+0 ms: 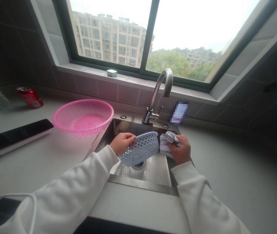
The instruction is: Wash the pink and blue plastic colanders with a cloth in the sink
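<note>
A light blue plastic basket with a pattern of holes is tilted over the steel sink. My left hand pinches its rim from the left side, thumb on top. To the right, my right hand grips a bunched white and grey cloth, which is close to the basket's right end. Whether the cloth touches the basket I cannot tell. Below the basket, part of the sink drain shows. The basket's underside is hidden from me.
Behind the sink rises a curved metal faucet. A pink colander stands to the left, beyond it a red can and a dark-topped flat device. A blurred phone-like screen leans at the back right. A small box sits on the sill.
</note>
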`<state>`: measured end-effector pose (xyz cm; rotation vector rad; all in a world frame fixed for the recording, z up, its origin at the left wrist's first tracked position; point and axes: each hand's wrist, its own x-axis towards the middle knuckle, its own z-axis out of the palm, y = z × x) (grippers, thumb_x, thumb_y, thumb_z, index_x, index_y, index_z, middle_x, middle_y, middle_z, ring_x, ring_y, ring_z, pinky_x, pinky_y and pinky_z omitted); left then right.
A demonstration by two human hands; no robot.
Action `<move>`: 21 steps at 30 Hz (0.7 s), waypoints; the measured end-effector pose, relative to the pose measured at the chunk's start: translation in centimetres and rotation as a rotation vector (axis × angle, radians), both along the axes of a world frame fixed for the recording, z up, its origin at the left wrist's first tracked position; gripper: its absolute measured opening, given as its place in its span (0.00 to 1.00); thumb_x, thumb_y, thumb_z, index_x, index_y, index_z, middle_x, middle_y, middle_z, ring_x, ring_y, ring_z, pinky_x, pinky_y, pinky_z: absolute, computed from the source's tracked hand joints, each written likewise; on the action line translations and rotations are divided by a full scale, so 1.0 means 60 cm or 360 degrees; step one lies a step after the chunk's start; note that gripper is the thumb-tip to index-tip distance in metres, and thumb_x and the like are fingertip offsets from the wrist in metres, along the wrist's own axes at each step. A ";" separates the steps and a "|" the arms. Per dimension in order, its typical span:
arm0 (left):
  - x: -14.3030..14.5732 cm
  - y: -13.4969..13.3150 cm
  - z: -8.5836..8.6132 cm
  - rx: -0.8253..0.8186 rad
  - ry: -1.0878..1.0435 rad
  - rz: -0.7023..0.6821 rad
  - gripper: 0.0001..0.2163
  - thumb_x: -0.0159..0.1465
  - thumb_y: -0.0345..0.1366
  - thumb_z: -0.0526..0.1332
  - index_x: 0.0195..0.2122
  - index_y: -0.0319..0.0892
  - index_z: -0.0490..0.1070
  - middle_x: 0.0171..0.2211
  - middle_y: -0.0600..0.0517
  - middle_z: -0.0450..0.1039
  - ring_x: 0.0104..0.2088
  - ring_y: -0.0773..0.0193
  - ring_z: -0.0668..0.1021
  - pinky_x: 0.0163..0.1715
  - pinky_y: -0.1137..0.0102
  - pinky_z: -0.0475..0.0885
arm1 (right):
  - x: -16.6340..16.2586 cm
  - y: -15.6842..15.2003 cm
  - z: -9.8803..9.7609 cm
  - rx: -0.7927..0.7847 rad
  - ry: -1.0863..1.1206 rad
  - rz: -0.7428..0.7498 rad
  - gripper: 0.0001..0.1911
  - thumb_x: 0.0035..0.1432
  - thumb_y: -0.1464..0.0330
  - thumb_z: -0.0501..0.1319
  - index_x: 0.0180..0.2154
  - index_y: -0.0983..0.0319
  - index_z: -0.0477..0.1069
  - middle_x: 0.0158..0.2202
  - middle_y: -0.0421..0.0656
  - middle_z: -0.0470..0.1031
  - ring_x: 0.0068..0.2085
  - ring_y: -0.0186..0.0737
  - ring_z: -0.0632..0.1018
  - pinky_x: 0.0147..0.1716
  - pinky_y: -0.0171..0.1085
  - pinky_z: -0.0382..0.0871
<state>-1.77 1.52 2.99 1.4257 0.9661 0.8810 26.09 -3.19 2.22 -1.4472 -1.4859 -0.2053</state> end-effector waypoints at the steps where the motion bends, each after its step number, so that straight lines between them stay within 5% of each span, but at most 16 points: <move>1: 0.000 0.000 0.000 -0.0032 -0.0007 0.0000 0.18 0.52 0.50 0.66 0.28 0.38 0.73 0.22 0.52 0.72 0.23 0.66 0.71 0.26 0.70 0.65 | 0.000 0.000 0.000 -0.0001 0.0003 -0.0003 0.06 0.51 0.66 0.62 0.31 0.61 0.77 0.29 0.43 0.73 0.32 0.42 0.73 0.35 0.44 0.72; 10: 0.003 0.005 -0.007 -0.0002 -0.0003 0.0108 0.15 0.52 0.48 0.66 0.25 0.40 0.69 0.19 0.55 0.70 0.21 0.67 0.71 0.24 0.71 0.66 | -0.012 -0.003 0.006 -0.0019 0.0004 0.0056 0.06 0.50 0.68 0.62 0.31 0.62 0.77 0.29 0.44 0.73 0.31 0.43 0.74 0.34 0.44 0.71; 17: 0.018 -0.009 -0.020 0.0170 0.0181 0.0128 0.12 0.54 0.44 0.63 0.22 0.41 0.69 0.19 0.54 0.70 0.23 0.65 0.71 0.25 0.70 0.63 | -0.085 -0.020 0.001 -0.0209 -0.0234 0.0580 0.12 0.47 0.71 0.62 0.36 0.58 0.78 0.37 0.43 0.72 0.36 0.41 0.76 0.36 0.38 0.73; 21: 0.015 -0.013 -0.017 0.0303 0.0291 0.0130 0.12 0.56 0.45 0.61 0.23 0.41 0.68 0.19 0.54 0.70 0.24 0.64 0.71 0.26 0.70 0.63 | -0.059 -0.005 -0.001 -0.0330 -0.0217 0.0285 0.12 0.47 0.71 0.61 0.35 0.59 0.78 0.34 0.43 0.72 0.35 0.42 0.76 0.37 0.39 0.72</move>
